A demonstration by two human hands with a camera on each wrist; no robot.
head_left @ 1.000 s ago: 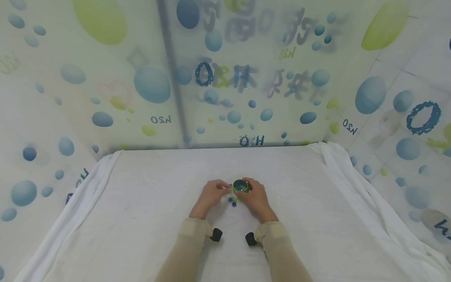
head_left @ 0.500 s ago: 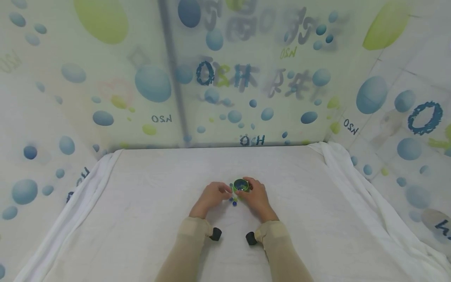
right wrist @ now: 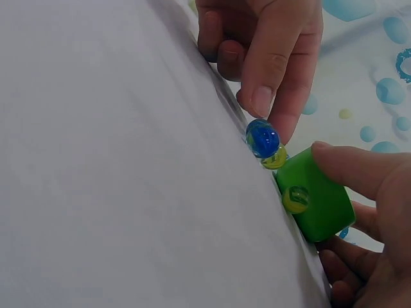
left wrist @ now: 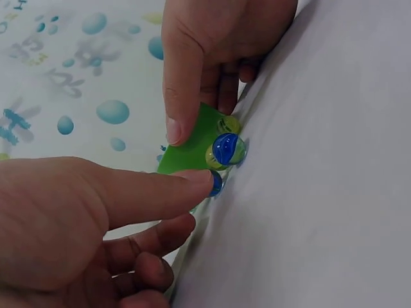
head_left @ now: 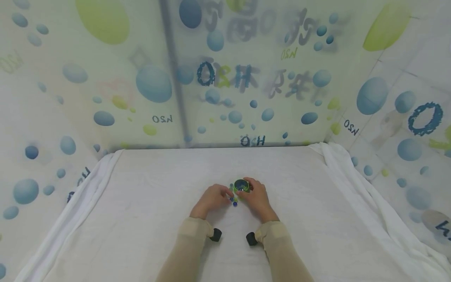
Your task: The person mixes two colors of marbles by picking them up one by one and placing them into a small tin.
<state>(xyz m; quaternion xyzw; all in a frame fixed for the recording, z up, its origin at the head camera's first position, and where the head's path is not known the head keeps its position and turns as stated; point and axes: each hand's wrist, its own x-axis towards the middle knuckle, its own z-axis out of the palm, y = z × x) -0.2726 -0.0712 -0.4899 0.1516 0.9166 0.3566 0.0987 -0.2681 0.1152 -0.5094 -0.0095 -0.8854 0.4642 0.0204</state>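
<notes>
A small green cup (head_left: pixel 241 185) with a round mouth and dark inside stands on the white cloth. My right hand (head_left: pixel 257 197) holds it from the side, thumb and fingers spread round its wall. Small glints show inside. My left hand (head_left: pixel 213 198) is beside the cup, its thumb and index finger apart near the loose glass marbles. A blue marble (left wrist: pixel 216 183) shows partly behind the left thumb in the left wrist view. A blue marble (right wrist: pixel 262 139) and a yellow one (right wrist: pixel 275 158) lie under the left fingertips, and a yellow-green marble (right wrist: pixel 296 199) sits against the cup.
White cloth (head_left: pixel 158 188) covers the table, bunched in folds along the right edge (head_left: pixel 366 203). Behind and beside it rise walls (head_left: pixel 246 105) printed with blue and green bubbles. A black wrist camera (head_left: pixel 216 235) sits at the left cuff, another (head_left: pixel 251 238) at the right.
My left thumb and index finger, close together beside the cup a second ago, have parted and moved down toward the nearer marbles. The right hand and cup stay almost still.
</notes>
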